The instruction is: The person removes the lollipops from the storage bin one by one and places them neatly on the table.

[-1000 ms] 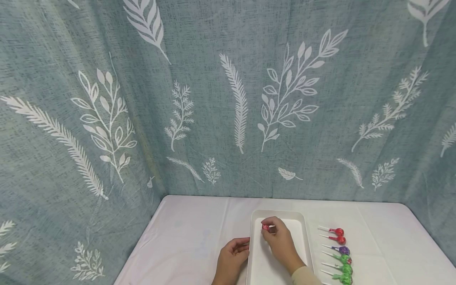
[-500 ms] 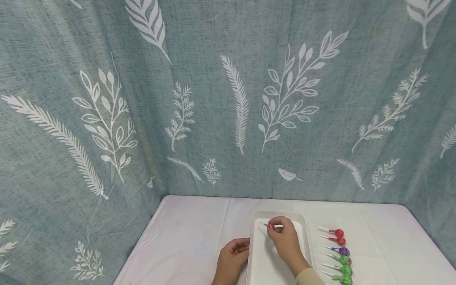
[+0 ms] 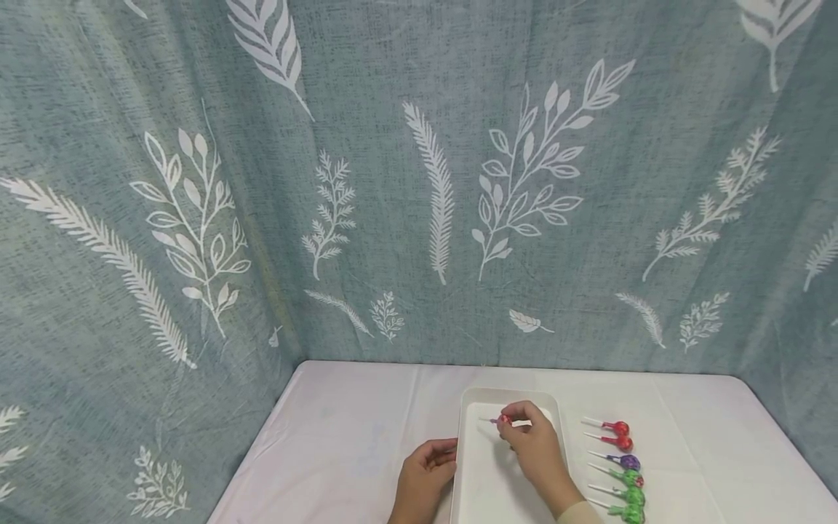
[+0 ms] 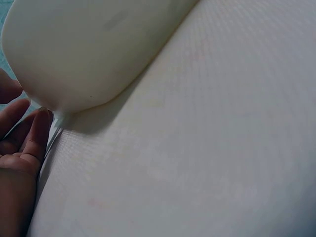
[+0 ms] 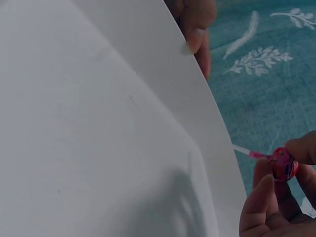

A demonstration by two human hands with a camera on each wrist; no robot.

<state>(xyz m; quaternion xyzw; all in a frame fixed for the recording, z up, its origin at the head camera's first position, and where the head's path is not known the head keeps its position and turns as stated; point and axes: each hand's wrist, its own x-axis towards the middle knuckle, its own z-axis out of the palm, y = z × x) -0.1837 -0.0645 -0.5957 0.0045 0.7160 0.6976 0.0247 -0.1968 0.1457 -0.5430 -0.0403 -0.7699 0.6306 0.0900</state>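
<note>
A lollipop (image 5: 284, 164) in a red and pink wrapper is pinched by its round head between the thumb and fingers of my right hand (image 3: 533, 444). Its white stick points left, over the far part of a white rectangular tray (image 3: 466, 473). In the right wrist view the hand's shadow falls on the tray floor. My left hand (image 3: 427, 469) holds the tray at its left side, thumb at the rim and fingers curled against the outer wall. The left wrist view shows those fingertips (image 4: 45, 118) right at the wall.
Right of the tray lies a column of wrapped lollipops, sticks pointing left: two red lollipops (image 3: 618, 435), a purple lollipop (image 3: 630, 462) and several green lollipops (image 3: 633, 496). A white cloth covers the table (image 3: 353, 437). A teal leaf-patterned curtain (image 3: 393, 218) stands behind.
My right hand has shifted slightly right over the tray, carrying the lollipop, whose stick now shows pointing left. My left hand has stayed at the tray's side.
</note>
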